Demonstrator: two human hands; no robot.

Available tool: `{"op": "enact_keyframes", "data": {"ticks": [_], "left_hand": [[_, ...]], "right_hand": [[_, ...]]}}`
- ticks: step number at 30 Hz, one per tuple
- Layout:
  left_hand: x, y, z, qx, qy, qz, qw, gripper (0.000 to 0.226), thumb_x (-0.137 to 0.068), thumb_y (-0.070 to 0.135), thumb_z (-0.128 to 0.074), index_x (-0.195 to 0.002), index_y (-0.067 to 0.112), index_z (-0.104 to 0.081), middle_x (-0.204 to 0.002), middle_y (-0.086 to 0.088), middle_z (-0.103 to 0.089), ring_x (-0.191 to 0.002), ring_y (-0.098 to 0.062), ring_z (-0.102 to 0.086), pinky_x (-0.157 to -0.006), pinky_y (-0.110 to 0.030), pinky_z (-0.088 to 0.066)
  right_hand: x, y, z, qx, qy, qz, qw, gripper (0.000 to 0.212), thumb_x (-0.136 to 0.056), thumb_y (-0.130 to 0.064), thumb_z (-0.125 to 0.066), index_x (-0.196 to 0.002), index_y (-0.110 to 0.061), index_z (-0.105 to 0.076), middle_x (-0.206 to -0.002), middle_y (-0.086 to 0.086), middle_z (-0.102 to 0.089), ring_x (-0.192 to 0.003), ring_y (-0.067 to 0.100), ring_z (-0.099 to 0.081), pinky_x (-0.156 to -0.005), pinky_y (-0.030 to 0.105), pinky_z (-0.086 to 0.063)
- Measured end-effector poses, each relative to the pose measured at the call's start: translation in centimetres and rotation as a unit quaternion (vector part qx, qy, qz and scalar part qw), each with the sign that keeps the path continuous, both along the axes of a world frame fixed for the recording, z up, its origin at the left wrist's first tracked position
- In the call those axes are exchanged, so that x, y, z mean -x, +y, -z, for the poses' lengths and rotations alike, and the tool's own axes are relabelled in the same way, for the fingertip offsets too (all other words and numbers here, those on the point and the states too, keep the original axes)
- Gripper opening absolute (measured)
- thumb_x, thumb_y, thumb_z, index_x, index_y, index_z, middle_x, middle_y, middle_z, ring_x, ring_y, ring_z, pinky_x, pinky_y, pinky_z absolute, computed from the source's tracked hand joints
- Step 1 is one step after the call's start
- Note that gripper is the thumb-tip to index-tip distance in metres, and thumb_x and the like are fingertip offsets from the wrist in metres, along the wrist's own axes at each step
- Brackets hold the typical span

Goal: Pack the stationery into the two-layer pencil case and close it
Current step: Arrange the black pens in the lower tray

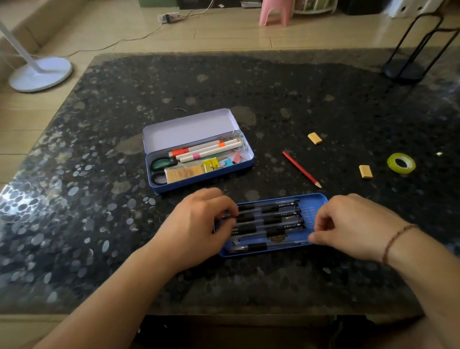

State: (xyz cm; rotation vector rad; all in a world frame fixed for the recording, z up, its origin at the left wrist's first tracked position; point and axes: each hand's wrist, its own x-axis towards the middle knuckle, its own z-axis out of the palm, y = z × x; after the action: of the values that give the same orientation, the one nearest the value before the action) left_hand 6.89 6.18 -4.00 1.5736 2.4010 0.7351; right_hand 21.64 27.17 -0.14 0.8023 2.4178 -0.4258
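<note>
Blue, shallow and full of black pens (269,222), the tray (313,208) lies near the front edge of the speckled surface (94,205), with the left hand (199,227) curled over its left end, fingers on the pens, and the right hand (353,225) pinching its right rim. Behind it the open case (196,149) holds scissors (159,167) and markers (204,150). A red pencil (301,169), two erasers (365,171) and a tape roll (401,163) lie scattered on the open right side.

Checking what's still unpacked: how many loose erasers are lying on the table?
2: one eraser beyond the red pencil, another eraser left of the tape roll. More seem packed inside the open case.
</note>
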Motion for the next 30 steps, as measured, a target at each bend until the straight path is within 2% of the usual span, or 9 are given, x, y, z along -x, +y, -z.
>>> {"op": "enact_keyframes", "data": {"ticks": [5, 8, 11, 16, 21, 24, 27, 30], "left_hand": [[1.9, -1.5, 0.1, 0.018, -0.020, -0.054, 0.998, 0.027, -0.082, 0.015, -0.065, -0.106, 0.026, -0.062, -0.104, 0.013, -0.053, -0.095, -0.004, -0.052, -0.080, -0.018, -0.045], [2.1, -2.0, 0.0, 0.037, -0.042, -0.021, 0.998, 0.035, -0.079, 0.028, -0.069, -0.111, 0.032, -0.057, -0.108, 0.019, -0.048, -0.099, 0.002, -0.050, -0.080, -0.011, -0.042], [1.6, -1.9, -0.2, 0.041, -0.046, 0.023, 0.998, 0.040, -0.075, 0.042, -0.071, -0.112, 0.037, -0.056, -0.112, 0.022, -0.045, -0.104, 0.002, -0.048, -0.085, -0.014, -0.043], [0.4, -1.3, -0.2, 0.039, 0.015, 0.081, 0.996, 0.033, -0.078, 0.044, -0.071, -0.109, 0.034, -0.065, -0.109, 0.014, -0.051, -0.098, -0.006, -0.050, -0.084, -0.035, -0.046], [0.2, -1.0, 0.2, 0.042, 0.040, 0.095, 0.994, 0.031, -0.078, 0.045, -0.070, -0.105, 0.032, -0.066, -0.104, 0.014, -0.058, -0.092, -0.007, -0.050, -0.079, -0.037, -0.048], [-0.2, -0.5, 0.4, 0.030, 0.038, 0.077, 0.996, 0.038, -0.080, 0.048, -0.066, -0.114, 0.031, -0.062, -0.118, 0.012, -0.054, -0.104, -0.010, -0.049, -0.087, -0.037, -0.047], [-0.7, 0.1, 0.8, 0.018, 0.044, 0.077, 0.996, 0.046, -0.083, 0.046, -0.065, -0.125, 0.028, -0.056, -0.137, 0.010, -0.048, -0.123, -0.012, -0.044, -0.100, -0.039, -0.043], [-1.1, 0.6, 1.2, 0.019, 0.053, 0.078, 0.995, 0.052, -0.085, 0.047, -0.062, -0.132, 0.027, -0.052, -0.146, 0.009, -0.043, -0.133, -0.012, -0.037, -0.109, -0.038, -0.035]], "right_hand": [[0.5, -0.7, 0.3, -0.063, -0.024, 0.011, 0.998, 0.033, -0.077, -0.058, -0.062, -0.072, -0.026, -0.063, -0.072, -0.006, -0.064, -0.068, 0.010, -0.062, -0.066, 0.032, -0.054], [0.6, -1.0, 0.4, -0.072, -0.035, 0.019, 0.997, 0.037, -0.076, -0.062, -0.061, -0.077, -0.025, -0.061, -0.074, -0.004, -0.063, -0.071, 0.013, -0.062, -0.071, 0.037, -0.055], [0.7, -1.4, 0.5, -0.055, -0.043, 0.030, 0.997, 0.037, -0.077, -0.061, -0.061, -0.080, -0.024, -0.063, -0.076, -0.003, -0.065, -0.074, 0.014, -0.063, -0.078, 0.042, -0.055], [0.8, -1.6, 0.6, -0.047, -0.016, 0.033, 0.998, 0.039, -0.080, -0.060, -0.059, -0.067, -0.024, -0.066, -0.065, -0.006, -0.066, -0.063, 0.008, -0.062, -0.067, 0.032, -0.054], [0.9, -1.3, 1.1, -0.047, 0.014, 0.033, 0.998, 0.036, -0.079, -0.060, -0.060, -0.067, -0.026, -0.065, -0.064, -0.006, -0.066, -0.061, 0.007, -0.061, -0.056, 0.026, -0.049], [0.4, -0.5, 1.0, -0.012, 0.026, 0.040, 0.999, 0.030, -0.073, -0.057, -0.069, -0.068, -0.028, -0.065, -0.068, -0.008, -0.065, -0.065, 0.006, -0.061, -0.059, 0.028, -0.048], [0.1, 0.5, 0.9, 0.005, 0.057, 0.057, 0.997, 0.028, -0.069, -0.051, -0.076, -0.083, -0.031, -0.062, -0.075, -0.010, -0.063, -0.069, 0.005, -0.059, -0.062, 0.027, -0.049], [0.1, 0.7, 1.2, 0.029, 0.141, 0.111, 0.983, 0.043, -0.078, -0.036, -0.072, -0.117, -0.030, -0.056, -0.074, -0.010, -0.064, -0.070, 0.002, -0.059, -0.062, 0.023, -0.047]]}}
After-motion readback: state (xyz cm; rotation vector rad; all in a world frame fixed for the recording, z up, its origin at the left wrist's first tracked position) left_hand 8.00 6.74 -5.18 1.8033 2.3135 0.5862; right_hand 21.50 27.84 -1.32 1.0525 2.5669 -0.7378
